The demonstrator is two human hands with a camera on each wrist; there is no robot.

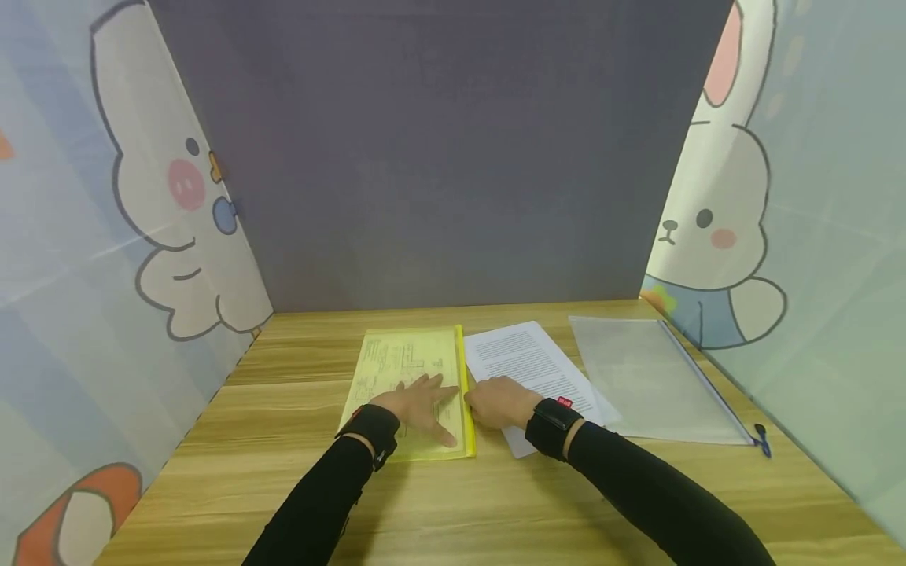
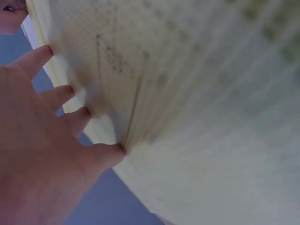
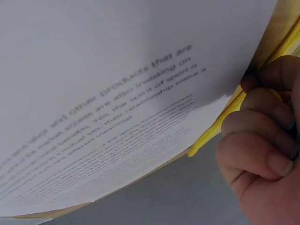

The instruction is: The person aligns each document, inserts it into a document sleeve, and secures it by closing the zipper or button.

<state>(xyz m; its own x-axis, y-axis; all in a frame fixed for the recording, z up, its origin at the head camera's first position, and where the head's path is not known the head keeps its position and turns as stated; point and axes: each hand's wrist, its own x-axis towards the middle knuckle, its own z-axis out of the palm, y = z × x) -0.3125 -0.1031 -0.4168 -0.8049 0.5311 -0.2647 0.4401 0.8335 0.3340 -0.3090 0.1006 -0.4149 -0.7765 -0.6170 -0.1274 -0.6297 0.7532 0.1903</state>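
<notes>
We counted two hands and two folders on one wooden table [image 1: 283, 424]. The left hand [image 1: 423, 405] lay over one yellow folder [image 1: 396, 354], its fingers spread apart and pressed on the cover; print showed beneath those fingertips. The right hand [image 1: 499, 399] had its fingers curled together, thumb and forefinger pinching the folder's one yellow edge strip [image 1: 468, 436], just beside the left fingertips. The yellow folder thus lay under the left fingers and to the left of the right ones. We noted white printed sheets [image 1: 527, 358] beyond and to the right of the right fingers, at least two by their offset edges; exact count unclear. One translucent folder [image 1: 640, 369], with one dark blue strip [image 1: 708, 383], lay farther right, well apart from all fingers.
</notes>
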